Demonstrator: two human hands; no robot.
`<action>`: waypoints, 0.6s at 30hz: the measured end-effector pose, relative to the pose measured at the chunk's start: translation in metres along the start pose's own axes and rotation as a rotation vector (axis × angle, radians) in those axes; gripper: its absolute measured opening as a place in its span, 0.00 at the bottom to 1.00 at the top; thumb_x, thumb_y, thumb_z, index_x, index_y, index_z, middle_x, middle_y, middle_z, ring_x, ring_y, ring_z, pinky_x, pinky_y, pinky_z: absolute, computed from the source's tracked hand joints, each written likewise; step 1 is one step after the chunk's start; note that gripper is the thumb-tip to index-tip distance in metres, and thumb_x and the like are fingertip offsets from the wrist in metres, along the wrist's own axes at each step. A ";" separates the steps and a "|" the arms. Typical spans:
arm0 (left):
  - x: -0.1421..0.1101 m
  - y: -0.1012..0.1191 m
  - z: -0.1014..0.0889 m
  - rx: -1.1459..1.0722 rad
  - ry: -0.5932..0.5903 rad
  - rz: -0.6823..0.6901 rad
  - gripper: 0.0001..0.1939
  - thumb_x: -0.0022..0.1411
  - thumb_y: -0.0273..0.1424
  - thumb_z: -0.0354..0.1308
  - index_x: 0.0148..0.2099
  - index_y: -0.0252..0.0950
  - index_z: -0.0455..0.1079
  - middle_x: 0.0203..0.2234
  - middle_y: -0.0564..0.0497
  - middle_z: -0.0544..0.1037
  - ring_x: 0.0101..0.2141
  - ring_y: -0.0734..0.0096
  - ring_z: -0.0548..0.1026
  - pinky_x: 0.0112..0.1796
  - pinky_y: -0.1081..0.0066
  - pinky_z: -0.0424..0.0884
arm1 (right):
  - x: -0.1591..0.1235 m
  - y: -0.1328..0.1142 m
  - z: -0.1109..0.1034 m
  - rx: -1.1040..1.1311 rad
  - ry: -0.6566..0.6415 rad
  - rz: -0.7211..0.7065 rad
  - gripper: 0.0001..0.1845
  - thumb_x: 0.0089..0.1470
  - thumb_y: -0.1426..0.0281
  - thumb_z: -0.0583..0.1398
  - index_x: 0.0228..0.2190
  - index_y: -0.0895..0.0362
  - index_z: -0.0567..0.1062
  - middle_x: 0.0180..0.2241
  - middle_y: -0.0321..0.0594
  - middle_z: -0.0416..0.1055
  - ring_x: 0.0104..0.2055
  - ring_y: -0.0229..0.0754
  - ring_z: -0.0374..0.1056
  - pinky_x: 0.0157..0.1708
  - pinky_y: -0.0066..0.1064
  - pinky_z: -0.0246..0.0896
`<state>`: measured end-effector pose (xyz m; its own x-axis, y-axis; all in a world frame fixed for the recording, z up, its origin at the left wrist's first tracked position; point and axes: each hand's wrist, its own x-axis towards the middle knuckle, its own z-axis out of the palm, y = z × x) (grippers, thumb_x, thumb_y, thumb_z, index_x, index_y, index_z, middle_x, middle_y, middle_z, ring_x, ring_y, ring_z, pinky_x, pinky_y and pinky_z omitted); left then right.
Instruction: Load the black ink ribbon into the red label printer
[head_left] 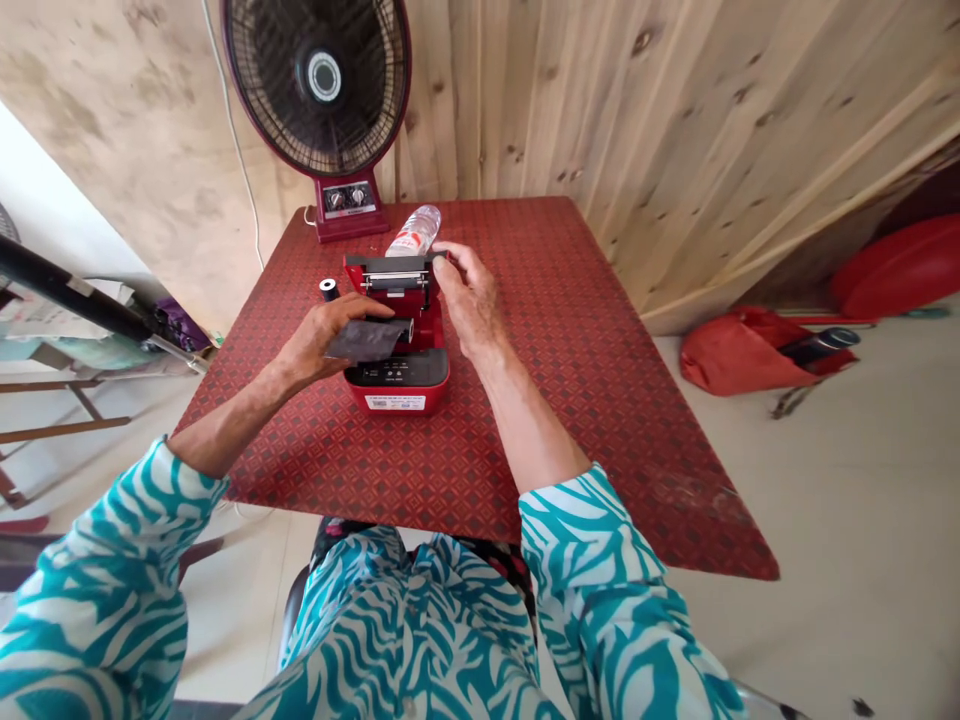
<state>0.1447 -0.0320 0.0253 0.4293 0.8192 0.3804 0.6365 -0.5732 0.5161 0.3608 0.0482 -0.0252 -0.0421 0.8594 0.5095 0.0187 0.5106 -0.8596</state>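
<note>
Red printer [437, 394], on counter [555, 340], lid [395, 266] raised. Left hand [324, 335] grips black film [367, 342], apparently guiding it; right hand [474, 300] pinches the lid's corner, presumably steadying it.

Device [424, 370] glossy plstc.; film [365, 342] matt (approx.); wall [525, 110] knotty wd.

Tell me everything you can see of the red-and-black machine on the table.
The machine looks like plastic: a red shell, a black front panel with small marks, and a white label on the front. It sits upright on the red patterned table, its lid raised. The right hand touches the lid's right corner; the left hand holds dark film over the open body.
</note>
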 end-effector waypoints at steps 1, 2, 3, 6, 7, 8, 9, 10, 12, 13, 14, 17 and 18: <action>0.005 0.000 0.004 0.004 -0.014 -0.018 0.16 0.57 0.31 0.64 0.49 0.39 0.79 0.43 0.47 0.83 0.42 0.63 0.81 0.45 0.66 0.75 | 0.002 0.000 0.000 0.007 0.003 0.006 0.18 0.62 0.51 0.56 0.46 0.46 0.75 0.48 0.36 0.76 0.53 0.44 0.71 0.60 0.48 0.66; 0.010 0.001 0.007 0.018 -0.024 -0.058 0.15 0.57 0.29 0.63 0.47 0.38 0.79 0.42 0.48 0.83 0.41 0.63 0.81 0.44 0.67 0.75 | 0.003 0.001 0.000 0.012 0.003 0.009 0.18 0.62 0.51 0.56 0.46 0.46 0.75 0.48 0.37 0.76 0.53 0.44 0.71 0.60 0.48 0.65; 0.014 0.003 0.009 0.038 -0.040 -0.107 0.14 0.56 0.27 0.62 0.45 0.38 0.80 0.40 0.49 0.84 0.39 0.64 0.81 0.43 0.67 0.75 | 0.004 0.000 0.000 0.017 0.004 0.011 0.18 0.62 0.51 0.56 0.46 0.47 0.75 0.48 0.37 0.76 0.53 0.44 0.71 0.61 0.48 0.65; 0.024 0.012 0.011 0.136 -0.136 -0.225 0.13 0.55 0.24 0.61 0.42 0.38 0.80 0.35 0.50 0.84 0.37 0.64 0.81 0.41 0.67 0.74 | 0.006 0.000 0.000 0.032 0.006 0.024 0.18 0.62 0.52 0.57 0.46 0.47 0.76 0.48 0.37 0.76 0.54 0.44 0.71 0.61 0.49 0.65; 0.027 0.015 0.010 0.179 -0.165 -0.250 0.13 0.55 0.24 0.61 0.42 0.39 0.80 0.34 0.51 0.84 0.37 0.63 0.81 0.41 0.67 0.74 | 0.006 -0.001 0.000 0.039 0.003 0.032 0.18 0.62 0.52 0.57 0.46 0.47 0.76 0.48 0.37 0.77 0.54 0.45 0.71 0.61 0.49 0.65; 0.030 0.018 0.009 0.224 -0.190 -0.269 0.13 0.55 0.25 0.62 0.42 0.39 0.80 0.34 0.51 0.84 0.37 0.62 0.81 0.42 0.66 0.74 | 0.007 -0.001 0.000 0.045 -0.002 0.041 0.18 0.62 0.52 0.57 0.46 0.47 0.76 0.48 0.37 0.77 0.54 0.45 0.71 0.61 0.49 0.65; 0.033 0.021 0.008 0.270 -0.212 -0.286 0.14 0.54 0.26 0.63 0.44 0.40 0.80 0.34 0.50 0.84 0.38 0.60 0.81 0.43 0.65 0.74 | 0.008 -0.001 0.000 0.052 -0.009 0.048 0.18 0.62 0.52 0.56 0.46 0.48 0.76 0.47 0.37 0.77 0.54 0.45 0.71 0.61 0.49 0.65; 0.036 0.024 0.007 0.315 -0.237 -0.304 0.15 0.54 0.27 0.65 0.45 0.40 0.80 0.34 0.50 0.84 0.40 0.59 0.81 0.44 0.64 0.74 | 0.009 0.000 0.000 0.058 -0.017 0.053 0.18 0.62 0.51 0.56 0.45 0.48 0.76 0.47 0.37 0.77 0.54 0.45 0.71 0.61 0.49 0.65; 0.043 0.030 0.005 0.397 -0.308 -0.340 0.19 0.52 0.28 0.67 0.48 0.40 0.79 0.35 0.49 0.84 0.42 0.56 0.81 0.45 0.63 0.73 | 0.011 0.000 0.001 0.068 -0.019 0.056 0.18 0.61 0.51 0.57 0.45 0.48 0.75 0.46 0.36 0.78 0.55 0.45 0.70 0.61 0.49 0.64; 0.047 0.033 0.004 0.432 -0.357 -0.350 0.20 0.52 0.28 0.67 0.50 0.39 0.79 0.36 0.48 0.84 0.43 0.54 0.81 0.46 0.62 0.73 | 0.012 0.001 0.001 0.071 -0.015 0.058 0.18 0.61 0.51 0.57 0.45 0.48 0.75 0.46 0.36 0.78 0.55 0.45 0.71 0.61 0.48 0.64; 0.050 0.035 0.004 0.470 -0.412 -0.354 0.20 0.52 0.29 0.67 0.50 0.39 0.79 0.38 0.48 0.84 0.45 0.53 0.80 0.48 0.61 0.72 | 0.013 0.001 0.002 0.072 -0.008 0.062 0.18 0.61 0.52 0.57 0.44 0.49 0.76 0.46 0.36 0.78 0.54 0.45 0.71 0.61 0.49 0.64; 0.055 0.040 0.006 0.588 -0.525 -0.341 0.17 0.55 0.31 0.65 0.49 0.39 0.79 0.41 0.46 0.84 0.49 0.50 0.79 0.53 0.58 0.69 | 0.014 -0.001 0.002 0.078 0.007 0.079 0.18 0.59 0.51 0.58 0.43 0.49 0.76 0.45 0.36 0.78 0.52 0.44 0.72 0.61 0.48 0.66; 0.057 0.040 0.007 0.610 -0.541 -0.346 0.17 0.56 0.32 0.64 0.49 0.39 0.79 0.42 0.46 0.84 0.50 0.50 0.78 0.53 0.58 0.69 | 0.014 -0.002 0.002 0.081 0.004 0.085 0.19 0.59 0.51 0.59 0.43 0.49 0.76 0.45 0.36 0.79 0.52 0.44 0.72 0.60 0.48 0.66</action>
<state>0.1989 -0.0083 0.0617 0.2956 0.9306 -0.2159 0.9513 -0.3074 -0.0226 0.3586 0.0593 -0.0161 -0.0394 0.8997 0.4346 -0.0587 0.4321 -0.8999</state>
